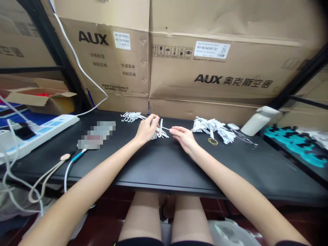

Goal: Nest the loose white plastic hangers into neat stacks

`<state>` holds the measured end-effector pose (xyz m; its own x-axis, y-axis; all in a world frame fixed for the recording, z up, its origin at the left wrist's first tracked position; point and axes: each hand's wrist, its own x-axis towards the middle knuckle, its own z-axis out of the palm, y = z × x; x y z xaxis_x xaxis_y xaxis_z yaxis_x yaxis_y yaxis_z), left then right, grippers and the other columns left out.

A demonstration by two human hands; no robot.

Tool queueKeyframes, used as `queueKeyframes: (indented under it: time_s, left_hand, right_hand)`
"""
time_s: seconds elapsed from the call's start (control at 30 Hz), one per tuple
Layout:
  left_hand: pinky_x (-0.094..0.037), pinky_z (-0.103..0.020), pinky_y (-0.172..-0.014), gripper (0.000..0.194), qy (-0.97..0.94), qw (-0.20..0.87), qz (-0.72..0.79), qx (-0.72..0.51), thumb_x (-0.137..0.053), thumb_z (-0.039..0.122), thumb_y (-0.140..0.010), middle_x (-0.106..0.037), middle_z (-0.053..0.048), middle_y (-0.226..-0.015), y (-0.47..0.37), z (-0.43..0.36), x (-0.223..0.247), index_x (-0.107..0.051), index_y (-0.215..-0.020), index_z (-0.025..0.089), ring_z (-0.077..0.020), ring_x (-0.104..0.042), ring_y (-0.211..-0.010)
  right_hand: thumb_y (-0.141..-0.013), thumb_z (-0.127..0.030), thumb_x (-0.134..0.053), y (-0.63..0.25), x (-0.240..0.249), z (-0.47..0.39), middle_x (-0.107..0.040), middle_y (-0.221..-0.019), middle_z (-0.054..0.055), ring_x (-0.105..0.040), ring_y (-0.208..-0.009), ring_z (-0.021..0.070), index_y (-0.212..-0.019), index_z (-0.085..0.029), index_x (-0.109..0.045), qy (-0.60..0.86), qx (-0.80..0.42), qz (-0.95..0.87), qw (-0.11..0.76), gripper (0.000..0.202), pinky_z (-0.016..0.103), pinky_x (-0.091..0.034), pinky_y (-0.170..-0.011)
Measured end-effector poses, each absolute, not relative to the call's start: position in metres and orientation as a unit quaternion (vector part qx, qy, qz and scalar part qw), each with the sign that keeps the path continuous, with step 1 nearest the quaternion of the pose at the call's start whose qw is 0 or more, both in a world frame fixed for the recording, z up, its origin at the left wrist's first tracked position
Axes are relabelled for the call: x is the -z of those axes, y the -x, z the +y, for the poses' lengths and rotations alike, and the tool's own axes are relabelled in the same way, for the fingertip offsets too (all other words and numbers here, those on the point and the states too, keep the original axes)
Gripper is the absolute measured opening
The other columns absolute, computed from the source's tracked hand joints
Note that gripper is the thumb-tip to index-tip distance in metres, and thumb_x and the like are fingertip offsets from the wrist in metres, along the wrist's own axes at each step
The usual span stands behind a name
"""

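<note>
Cardboard box (48,104), small with its flaps up, sits at the left of the frame and holds something red (43,95). A white bottle (258,121) leans at the right, its lid on and its contents hidden. At the right edge, teal holders (319,161) carry black pieces (306,137), too blurred to count. Whether the translucent plastic (230,234) at the bottom right is a bin or a bag I cannot tell.

The black table (164,171) spans the middle of the frame. Behind it stand two big cardboard panels, one on the left (112,75) and one on the right (230,68), both printed AUX. Dark red floor (102,218) shows below.

Three clusters of thin white hooks and strips lie across the table: one (131,117) left of centre, one (160,134) at the centre under the fingers, and one (214,128) right of centre. The left hand (148,130) pinches pieces of the central cluster. The right hand (183,136) has its fingertips closed on the end of one thin white stick (166,128), which runs between the two hands. Near the right cluster lies yellow banding (213,141). One white power strip (51,128) fills the left.
</note>
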<state>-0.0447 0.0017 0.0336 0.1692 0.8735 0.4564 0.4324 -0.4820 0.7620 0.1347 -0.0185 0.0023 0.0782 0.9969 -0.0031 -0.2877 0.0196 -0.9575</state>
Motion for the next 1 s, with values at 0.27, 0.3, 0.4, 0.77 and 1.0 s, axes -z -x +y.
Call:
queueKeyframes:
  time_s: [0.27,0.3,0.4,0.77,1.0]
  left_hand:
    - [-0.043,-0.019,-0.041,0.035,-0.679,0.358,0.429,-0.476,-0.04,0.045,-0.092,-0.064,-0.002,-0.072,0.036,0.004,-0.027,-0.057,-0.106,0.018,-0.0127,-0.061,-0.047]
    - [-0.042,-0.019,-0.039,0.034,-0.668,0.378,0.43,-0.476,-0.04,0.044,-0.092,-0.064,-0.002,-0.073,0.035,0.004,-0.026,-0.057,-0.107,0.018,-0.0127,-0.062,-0.046]
    - [-0.041,-0.017,-0.037,0.034,-0.655,0.412,0.436,-0.459,-0.039,0.041,-0.092,-0.065,-0.003,-0.077,0.033,0.005,-0.025,-0.056,-0.109,0.018,-0.0122,-0.063,-0.048]
    - [-0.03,-0.015,-0.03,0.032,-0.646,0.499,0.419,-0.397,-0.034,0.042,-0.093,-0.057,0.0,-0.068,0.034,0.007,-0.026,-0.051,-0.11,0.02,-0.0073,-0.048,-0.038]
    - [-0.025,-0.013,-0.029,0.031,-0.644,0.497,0.41,-0.412,-0.045,0.044,-0.089,-0.057,0.001,-0.072,0.033,0.006,-0.028,-0.053,-0.106,0.019,-0.0043,-0.045,-0.037]
  right_hand:
    - [-0.05,-0.028,-0.083,-0.124,0.001,-0.024,-0.073,-0.081,0.005,-0.067,-0.077,0.0171,-0.079,-0.017,-0.07,0.449,-0.536,-0.4,0.592,0.033,0.025,-0.049,-0.062]
    - [-0.05,-0.027,-0.083,-0.123,0.001,-0.024,-0.073,-0.08,0.004,-0.067,-0.076,0.0166,-0.078,-0.017,-0.07,0.451,-0.535,-0.397,0.594,0.032,0.025,-0.049,-0.061]
    - [-0.05,-0.026,-0.082,-0.123,0.001,-0.026,-0.073,-0.078,0.004,-0.067,-0.075,0.0165,-0.076,-0.017,-0.069,0.453,-0.521,-0.394,0.607,0.031,0.025,-0.05,-0.062]
    - [-0.048,-0.027,-0.083,-0.125,-0.006,-0.031,-0.072,-0.072,0.004,-0.066,-0.067,0.0162,-0.074,-0.016,-0.069,0.453,-0.512,-0.427,0.592,0.031,0.024,-0.05,-0.055]
    - [-0.053,-0.032,-0.082,-0.124,-0.006,-0.034,-0.072,-0.073,0.005,-0.067,-0.069,0.0188,-0.077,-0.016,-0.069,0.44,-0.452,-0.508,0.586,0.032,0.026,-0.05,-0.055]
